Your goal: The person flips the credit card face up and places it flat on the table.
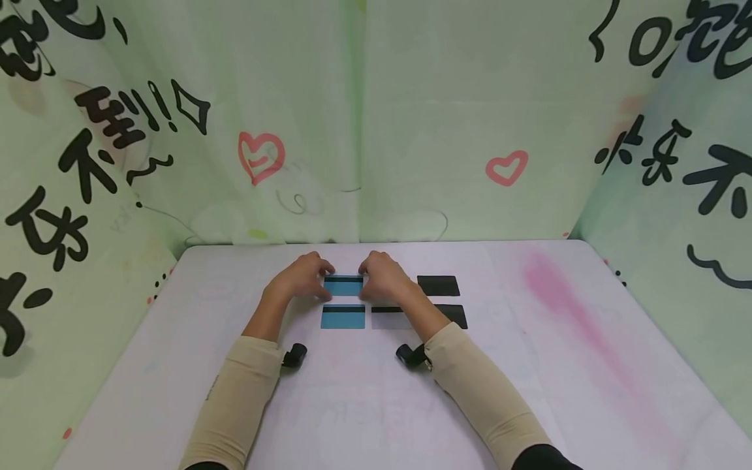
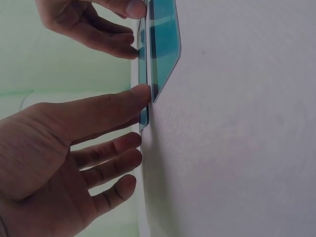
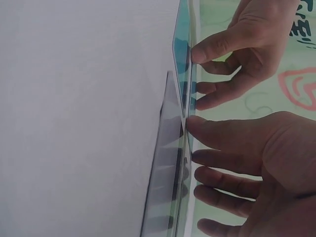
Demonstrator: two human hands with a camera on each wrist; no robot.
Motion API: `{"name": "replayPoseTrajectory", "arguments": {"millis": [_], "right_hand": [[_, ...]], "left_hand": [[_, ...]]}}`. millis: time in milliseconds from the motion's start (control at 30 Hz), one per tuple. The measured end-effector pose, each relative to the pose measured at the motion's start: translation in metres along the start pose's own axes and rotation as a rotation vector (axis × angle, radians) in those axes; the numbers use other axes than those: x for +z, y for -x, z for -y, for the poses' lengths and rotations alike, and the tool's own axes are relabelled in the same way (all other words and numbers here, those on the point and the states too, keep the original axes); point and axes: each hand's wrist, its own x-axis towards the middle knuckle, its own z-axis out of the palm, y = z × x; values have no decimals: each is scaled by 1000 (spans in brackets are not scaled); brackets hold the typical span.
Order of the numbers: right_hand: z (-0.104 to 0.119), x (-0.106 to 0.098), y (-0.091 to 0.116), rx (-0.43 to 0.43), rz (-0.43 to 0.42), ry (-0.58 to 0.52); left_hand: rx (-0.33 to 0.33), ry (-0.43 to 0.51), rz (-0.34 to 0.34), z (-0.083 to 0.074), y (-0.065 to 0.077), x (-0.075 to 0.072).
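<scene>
A blue card (image 1: 343,286) with a black stripe lies flat near the table's far edge, between my two hands. My left hand (image 1: 303,277) holds its left end, thumb at the near corner and forefinger at the far one. At the right end, my right hand (image 1: 384,277) grips the same card likewise. In the left wrist view, the left thumb (image 2: 113,108) touches the card's edge, while the other fingers spread behind it. Just nearer lies a second blue card (image 1: 343,318). Beside that is a pale grey, black-striped card (image 1: 389,320), partly under the right forearm.
Two black cards (image 1: 438,285) (image 1: 455,314) lie to the right, the nearer one partly covered by the right forearm. A white tabletop (image 1: 352,405) carries a pink smear on its right. Pale green cloth (image 1: 411,98) with drawings walls the back and sides.
</scene>
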Motion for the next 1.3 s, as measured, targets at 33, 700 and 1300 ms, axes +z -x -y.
{"name": "replayPoseTrajectory", "arguments": {"millis": [33,700,1300], "right_hand": [[0,0,0,4,1,-2],[0,1,-3,-3,11,7],[0,-6,-3,-50,7,0]], "left_hand": [[-2,2,0,0,0,0],[-13,29,-1,0,-1,-2],[-78,20,-17,-1,1,-3]]}}
